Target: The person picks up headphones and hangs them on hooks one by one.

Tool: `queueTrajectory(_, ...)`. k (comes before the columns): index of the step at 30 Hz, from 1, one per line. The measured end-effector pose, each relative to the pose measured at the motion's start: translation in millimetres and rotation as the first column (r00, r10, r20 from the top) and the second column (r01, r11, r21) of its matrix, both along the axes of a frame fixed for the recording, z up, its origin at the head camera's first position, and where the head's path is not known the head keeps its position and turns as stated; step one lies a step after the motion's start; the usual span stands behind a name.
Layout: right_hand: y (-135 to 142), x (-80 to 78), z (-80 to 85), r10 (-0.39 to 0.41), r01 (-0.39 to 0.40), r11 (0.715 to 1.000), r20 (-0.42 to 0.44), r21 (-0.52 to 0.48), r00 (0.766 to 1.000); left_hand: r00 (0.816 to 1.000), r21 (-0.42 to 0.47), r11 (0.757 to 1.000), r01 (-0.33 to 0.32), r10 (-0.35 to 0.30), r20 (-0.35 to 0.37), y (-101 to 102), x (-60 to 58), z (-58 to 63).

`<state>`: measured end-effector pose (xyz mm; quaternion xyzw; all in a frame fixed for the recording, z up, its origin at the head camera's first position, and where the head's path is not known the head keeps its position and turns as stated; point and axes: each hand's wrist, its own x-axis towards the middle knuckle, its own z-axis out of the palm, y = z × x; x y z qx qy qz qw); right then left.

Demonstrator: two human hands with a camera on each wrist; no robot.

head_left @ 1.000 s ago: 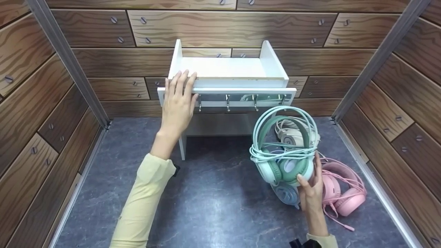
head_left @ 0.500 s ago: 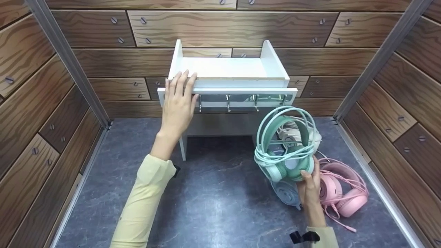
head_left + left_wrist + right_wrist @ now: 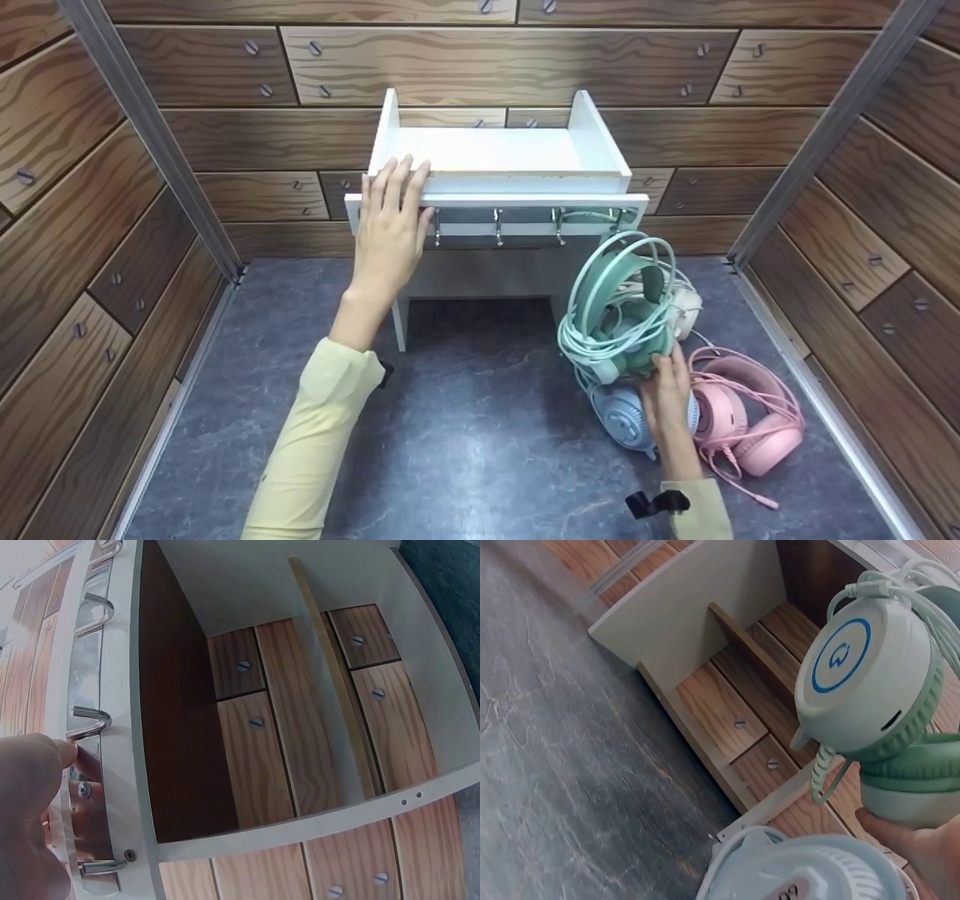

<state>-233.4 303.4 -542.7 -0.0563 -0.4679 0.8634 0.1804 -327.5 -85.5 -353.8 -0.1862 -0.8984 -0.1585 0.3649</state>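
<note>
My left hand [image 3: 390, 240] rests on the top front edge of a white shelf [image 3: 491, 150], with straight fingers over the hook rail [image 3: 525, 229]. Metal hooks [image 3: 91, 720] stand out along that rail in the left wrist view. My right hand [image 3: 667, 401] holds mint-green headphones [image 3: 877, 682] by one ear cup, near the rail's right end. Their cable [image 3: 600, 345] is bundled around them, and the headband is tilted upward. Blue headphones [image 3: 624, 420] lie on the floor under the right hand. White headphones [image 3: 686, 309] sit behind the green ones, partly hidden.
Pink headphones [image 3: 724, 412] with a coiled cable and microphone lie to the right. The shelf stands on side panels on a dark marbled floor [image 3: 465, 435]. Wood-patterned walls [image 3: 480, 67] enclose the back and both sides, with metal posts [image 3: 817, 142] at the corners.
My right hand has moved slightly forward and turned the green headphones, tilting their headband toward the rail; more of the blue headphones shows. The left hand stays on the shelf.
</note>
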Motion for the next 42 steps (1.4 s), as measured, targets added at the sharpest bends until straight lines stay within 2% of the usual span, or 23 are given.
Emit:
queueTrajectory(6, -3, -7.7, 4.7, -0.008, 0.004, 0.998, 0.064, 0.062, 0.998, 1.0, -0.008, 1.0, 0.001, -0.001, 0.01, 0, 0.6, 0.5)
queueTrajectory(15, -7, -20.3, 3.2, -0.021, 0.006, 0.986, 0.09, 0.164, 0.996, 1.0, 0.001, 1.0, 0.008, -0.008, 0.009, 1, 1.5, -0.6)
queueTrajectory(20, -8, -25.5, 3.2, -0.033, 0.003, 0.975, 0.132, 0.224, 0.991, 1.0, -0.003, 1.0, 0.003, -0.003, 0.007, 1, 1.4, -0.4)
queueTrajectory(25, -5, -26.1, 3.9, -0.034, -0.016, 0.961, 0.176, 0.275, 0.984, 1.0, -0.005, 1.0, 0.001, -0.001, -0.001, 0, 0.8, -0.2)
queueTrajectory(31, -2, -18.6, 6.5, -0.052, -0.013, 0.95, 0.198, 0.313, 0.979, 1.0, 0.002, 1.0, 0.008, -0.008, -0.003, -1, 0.2, -0.8)
queueTrajectory(35, 1, -11.0, 10.7, -0.114, 0.048, 0.94, 0.176, 0.339, 0.978, 1.0, 0.004, 1.0, 0.008, -0.008, 0.0, -1, 0.4, -1.0)
queueTrajectory(39, 3, -2.2, 14.6, -0.199, 0.159, 0.924, 0.082, 0.348, 0.977, 1.0, 0.005, 1.0, 0.004, -0.004, -0.006, 0, 0.3, -1.2)
queueTrajectory(42, 5, 5.1, 17.5, -0.246, 0.224, 0.897, 0.009, 0.381, 0.969, 1.0, 0.01, 1.0, 0.006, -0.006, -0.01, 0, 0.4, -1.2)
